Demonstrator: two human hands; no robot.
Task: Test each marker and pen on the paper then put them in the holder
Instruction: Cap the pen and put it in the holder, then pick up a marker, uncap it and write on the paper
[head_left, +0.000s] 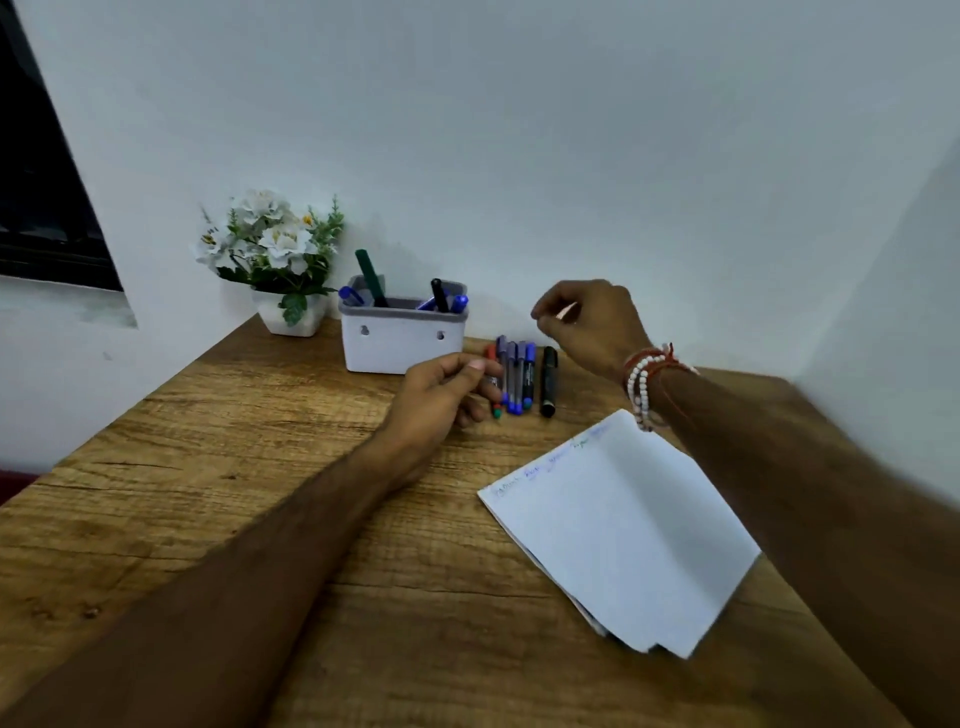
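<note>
A white holder (402, 345) with a grey rim stands at the back of the wooden desk; it has a green marker (370, 275), a black marker (439, 295) and blue pens in it. Right of it lies a row of several pens (519, 376) and a black marker (549, 382). My left hand (441, 395) is at the row's left end, thumb and curled fingers pinching the leftmost red-capped marker (491, 354). My right hand (592, 325) hovers above the row's right end, fingers loosely curled, holding nothing. A white sheet of paper (623, 525) with faint scribbles along its top edge lies at the front right.
A white pot of artificial flowers (283, 260) stands left of the holder in the corner. A wall runs right behind the desk. The desk's left edge (156, 395) slants from the pot toward the front. A dark window is at far left.
</note>
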